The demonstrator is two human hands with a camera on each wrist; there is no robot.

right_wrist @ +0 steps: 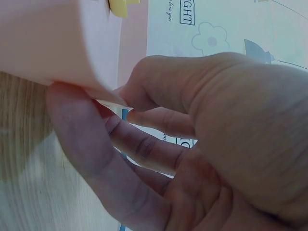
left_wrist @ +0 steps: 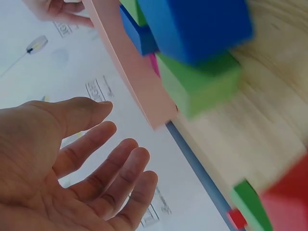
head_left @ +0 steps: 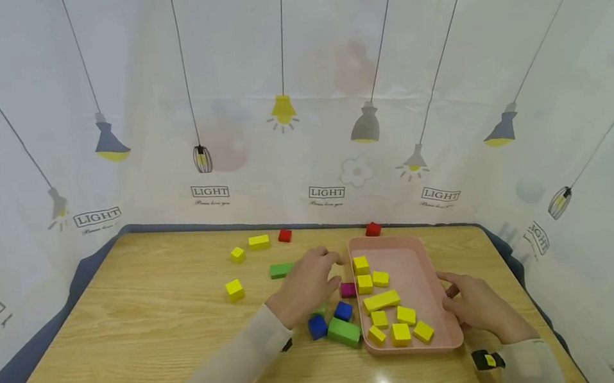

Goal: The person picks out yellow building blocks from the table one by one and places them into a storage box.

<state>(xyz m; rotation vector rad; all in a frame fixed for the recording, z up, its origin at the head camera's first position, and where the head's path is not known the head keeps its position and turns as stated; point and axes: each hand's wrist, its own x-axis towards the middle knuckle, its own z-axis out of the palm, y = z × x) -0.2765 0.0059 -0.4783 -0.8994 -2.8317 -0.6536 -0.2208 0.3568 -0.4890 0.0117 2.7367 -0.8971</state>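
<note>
A pink tray (head_left: 415,268) lies on the table with several yellow blocks (head_left: 382,301) in it, mostly along its left and near sides. My right hand (head_left: 482,304) holds the tray's right side, its thumb (right_wrist: 163,82) at the rim and fingers against the outer wall. Left of the tray, my left hand (head_left: 308,285) hovers with fingers loosely spread and nothing in its grasp. Close by it are a magenta block (head_left: 348,289), two blue blocks (head_left: 318,327), a large green block (head_left: 344,333) and a flat green block (head_left: 280,270). Another green block is partly hidden under this hand.
Farther left on the wooden table (head_left: 144,329) are loose yellow blocks (head_left: 235,290). One red block (head_left: 285,236) sits near the back edge, and a second red block (head_left: 373,229) is just behind the tray. A curtain printed with lamps (head_left: 246,83) surrounds the table.
</note>
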